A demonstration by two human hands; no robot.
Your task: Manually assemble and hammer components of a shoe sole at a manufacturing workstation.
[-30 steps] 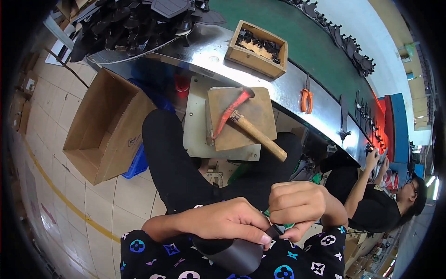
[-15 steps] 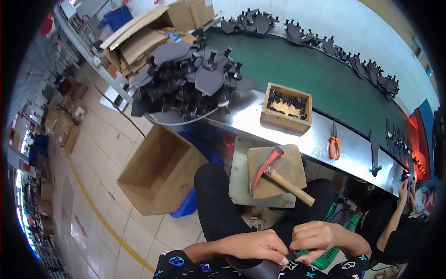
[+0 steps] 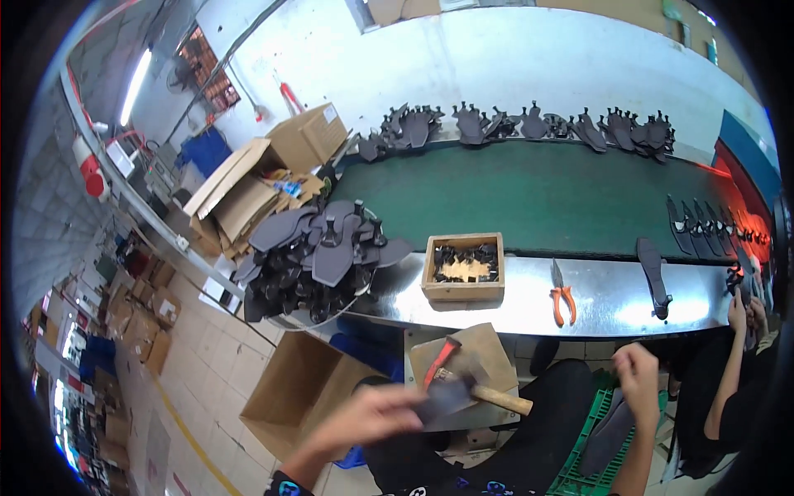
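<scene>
Sole (image 3: pixel 440 402) hanging there at near centre, and it's blurring so badly that its outline is dissolving! The left hand (image 3: pixel 376 413) is gripping its left end, fingers smearing too, so the exact hold is escaping me. The sole is covering the middle of the hammer (image 3: pixel 506 401), leaving the red head and the end of the wooden handle showing; whether the two are touching, I'm not managing to tell. The hammer is lying across the tan board (image 3: pixel 492 347), handle tip poking past the right edge.

Over on the right, the right hand (image 3: pixel 637 380) is curling its fingers, well apart from the sole; whether it's closing on anything, this view isn't telling. Below it, the green crate (image 3: pixel 571 475) is partly hiding behind the forearm.

Far side now: pliers (image 3: pixel 564 304) are resting on the bench (image 3: pixel 529 289), right of the wooden tray (image 3: pixel 463 292), whose black bits are jumbling together, too small to sort. Left, the heap (image 3: pixel 331 248) is burying most of its own pieces. Far right, a co-worker's hands (image 3: pixel 738 314) are holding something dark, hard to make out, near the black rim.
</scene>
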